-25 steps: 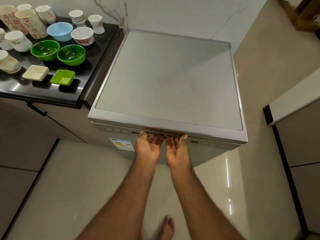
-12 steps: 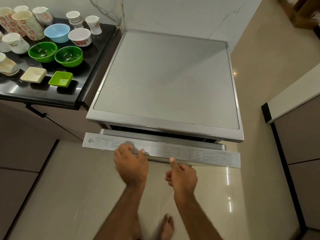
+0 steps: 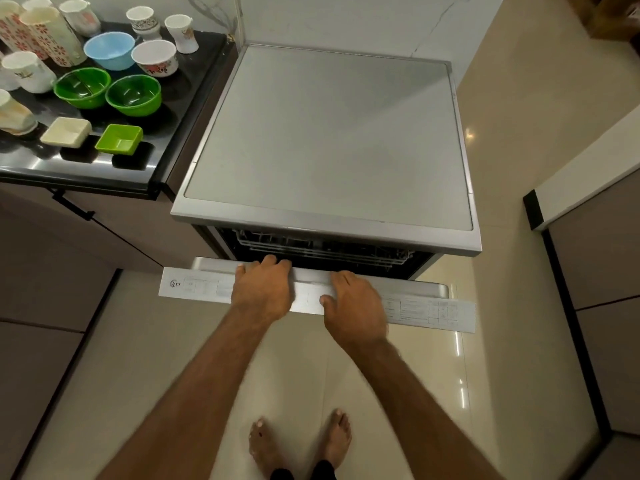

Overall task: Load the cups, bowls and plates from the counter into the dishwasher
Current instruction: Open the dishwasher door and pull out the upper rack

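A grey dishwasher [image 3: 329,133] stands right of a black counter [image 3: 162,133]. Its door [image 3: 197,284] is tilted partly open, and a wire rack [image 3: 329,249] shows in the dark gap. My left hand [image 3: 263,289] grips the door's top edge, fingers curled over it. My right hand [image 3: 356,306] rests palm down on the same edge, just to the right. On the counter stand two green bowls [image 3: 133,95], a blue bowl [image 3: 110,50], a white flowered bowl [image 3: 155,57], a square green dish [image 3: 119,139], a square cream dish [image 3: 65,132] and several cups [image 3: 181,32].
Brown cabinet fronts [image 3: 52,258] run below the counter on the left. Another cabinet with a pale top [image 3: 588,188] stands at the right. Glossy beige floor tiles [image 3: 502,98] surround the dishwasher, and my bare feet [image 3: 301,441] are on them below the door.
The door has swung from shut to partly open, exposing the rack. Both hands turned from palms up under the handle to palms down on the door's top edge.
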The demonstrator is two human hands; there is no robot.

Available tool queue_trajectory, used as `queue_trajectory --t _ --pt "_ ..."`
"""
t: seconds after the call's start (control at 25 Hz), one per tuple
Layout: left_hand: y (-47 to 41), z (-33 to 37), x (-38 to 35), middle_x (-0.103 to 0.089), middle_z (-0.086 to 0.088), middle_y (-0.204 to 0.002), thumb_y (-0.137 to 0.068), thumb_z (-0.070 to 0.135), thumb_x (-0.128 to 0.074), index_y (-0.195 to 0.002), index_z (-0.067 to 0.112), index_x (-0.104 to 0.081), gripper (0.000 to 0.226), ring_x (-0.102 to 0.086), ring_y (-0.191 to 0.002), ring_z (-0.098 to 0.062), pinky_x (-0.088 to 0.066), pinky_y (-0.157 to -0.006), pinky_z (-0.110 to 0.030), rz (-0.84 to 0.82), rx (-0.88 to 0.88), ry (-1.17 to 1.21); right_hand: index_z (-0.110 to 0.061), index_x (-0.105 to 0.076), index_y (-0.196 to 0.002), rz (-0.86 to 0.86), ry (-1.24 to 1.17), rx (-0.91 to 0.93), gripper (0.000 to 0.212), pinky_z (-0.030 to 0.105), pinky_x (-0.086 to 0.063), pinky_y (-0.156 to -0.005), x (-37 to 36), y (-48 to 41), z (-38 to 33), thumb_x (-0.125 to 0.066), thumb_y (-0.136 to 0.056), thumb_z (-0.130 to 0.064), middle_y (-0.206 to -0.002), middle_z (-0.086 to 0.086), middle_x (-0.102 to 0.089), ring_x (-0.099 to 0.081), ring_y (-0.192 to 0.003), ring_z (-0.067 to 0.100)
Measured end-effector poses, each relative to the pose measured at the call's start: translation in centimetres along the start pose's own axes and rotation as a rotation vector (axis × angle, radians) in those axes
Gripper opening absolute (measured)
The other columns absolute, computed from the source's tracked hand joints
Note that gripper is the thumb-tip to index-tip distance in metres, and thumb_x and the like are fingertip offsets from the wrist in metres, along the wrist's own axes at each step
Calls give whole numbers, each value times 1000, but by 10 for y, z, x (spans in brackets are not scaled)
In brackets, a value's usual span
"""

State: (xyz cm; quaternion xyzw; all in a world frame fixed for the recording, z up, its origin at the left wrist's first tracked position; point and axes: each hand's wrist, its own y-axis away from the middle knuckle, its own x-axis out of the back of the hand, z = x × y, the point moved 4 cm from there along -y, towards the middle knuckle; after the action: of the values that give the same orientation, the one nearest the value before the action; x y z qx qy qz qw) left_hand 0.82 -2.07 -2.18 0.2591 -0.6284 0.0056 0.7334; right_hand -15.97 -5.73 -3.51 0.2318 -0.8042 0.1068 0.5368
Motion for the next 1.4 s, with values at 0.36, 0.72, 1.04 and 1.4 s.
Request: queue_trajectory --t 0.36,0.72,1.04,1.4 --pt "88 -18 -93 -36 -2 -160 -88 35 -68 -159 36 -21 85 -26 -151 -29 -22 -123 -57 -218 -43 -48 -24 -24 -156 -304 90 -147 75 42 -22 -120 -57 97 -5 -61 -92 -38 -161 -1 -30 -23 -148 20" --pt "168 -45 -210 -28 0 -166 -95 40 -64 -163 36 -9 88 -21 -155 -28 -16 -125 -54 -88 -135 -67 -27 -33 -152 -238 134 -195 71 38 -26 -118 -138 201 6 -67 -91 -42 -155 -6 -42 -35 -144 15" --pt "235 -64 -364 -59 -13 -146 -68 33 -91 -151 24 -50 94 -55 -134 -40 -48 -102 -59 -52 -150 -52 -21 -35 -154 -297 68 -193 73 37 -22 -121 -255 295 38 -68 -92 -40 -160 -2 -36 -28 -150 18" --pt "245 -71 -521 -23 -7 -169 -106 46 -41 -164 26 -15 66 -20 -156 -34 -25 -122 -49 -241 -109 -73 -15 -24 -159 -471 30 -159 73 41 -23 -122 -395 369 87 -56 -98 -40 -167 2 -20 -16 -154 21"
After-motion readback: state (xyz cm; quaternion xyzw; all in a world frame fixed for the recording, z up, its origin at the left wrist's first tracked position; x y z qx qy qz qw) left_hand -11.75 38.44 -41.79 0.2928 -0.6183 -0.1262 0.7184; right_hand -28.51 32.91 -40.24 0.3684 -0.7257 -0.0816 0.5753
